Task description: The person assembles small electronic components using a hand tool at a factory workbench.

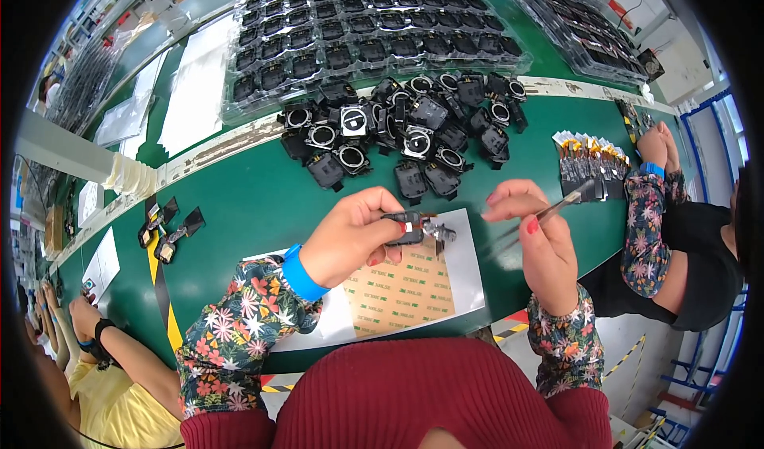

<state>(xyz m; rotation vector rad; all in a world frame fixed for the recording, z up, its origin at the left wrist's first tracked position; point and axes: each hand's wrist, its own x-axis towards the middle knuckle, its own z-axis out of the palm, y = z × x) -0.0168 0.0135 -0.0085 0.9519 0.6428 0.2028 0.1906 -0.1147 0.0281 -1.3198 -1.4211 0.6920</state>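
Note:
My left hand [347, 238], with a blue wristband, is closed on a small black plastic housing [411, 228]. A silvery part [438, 231] sticks out from the housing's right end; its exact kind is hard to make out. To the right, my right hand [551, 250] grips slim metal tweezers [562, 203], their tips blurred and apart from the housing. Below the housing lies a tan sheet of adhesive backing [402, 294] on white paper [468, 270].
Beyond my hands is a heap of black housings [430, 113] with round rings. Clear trays [374, 23] of similar parts stand behind it. Flat cables [593, 167] lie at right, two small assemblies [165, 234] at left. Co-workers' arms [649, 234] are on both sides.

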